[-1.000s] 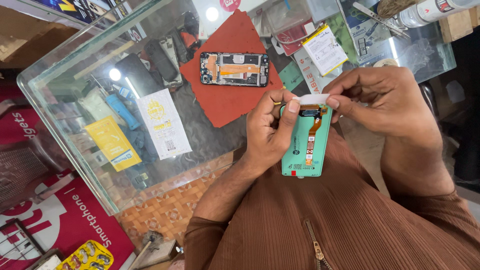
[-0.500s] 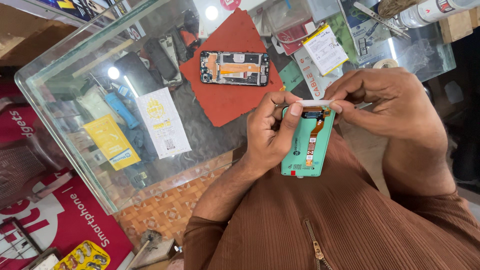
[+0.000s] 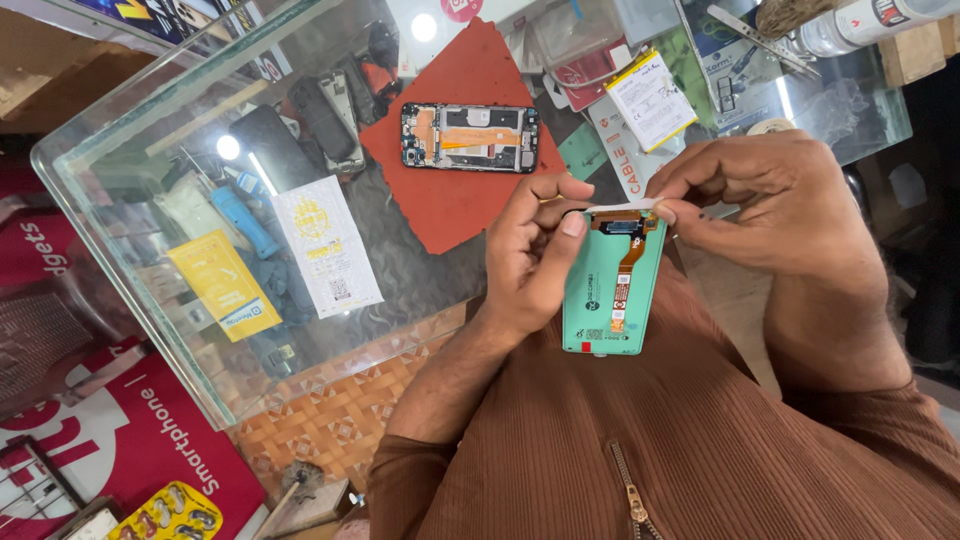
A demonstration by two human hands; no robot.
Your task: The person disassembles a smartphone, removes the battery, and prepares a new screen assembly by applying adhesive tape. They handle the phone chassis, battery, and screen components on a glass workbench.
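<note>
The left hand [image 3: 535,250] is clenched around the left edge of a green phone screen panel [image 3: 613,290], thumb pressed on its upper face near the orange flex cable [image 3: 626,270]. The right hand [image 3: 775,205] pinches a thin white strip [image 3: 622,205] lying along the panel's top edge, between thumb and forefinger. The panel is held upright in the air above the person's brown sweater [image 3: 640,440], just off the near edge of the glass counter [image 3: 180,330], touching nothing but the two hands.

Beyond the fingers, an opened phone [image 3: 470,138] lies flat on a red mat [image 3: 450,200], well apart from the panel, with bare mat around it. To the right of the mat sit a white battery [image 3: 652,100] and packets crowded close together. The counter is a glass case; inside it, under the top, lie a yellow packet [image 3: 222,285], a white packet [image 3: 325,245] and a blue item [image 3: 240,220].
</note>
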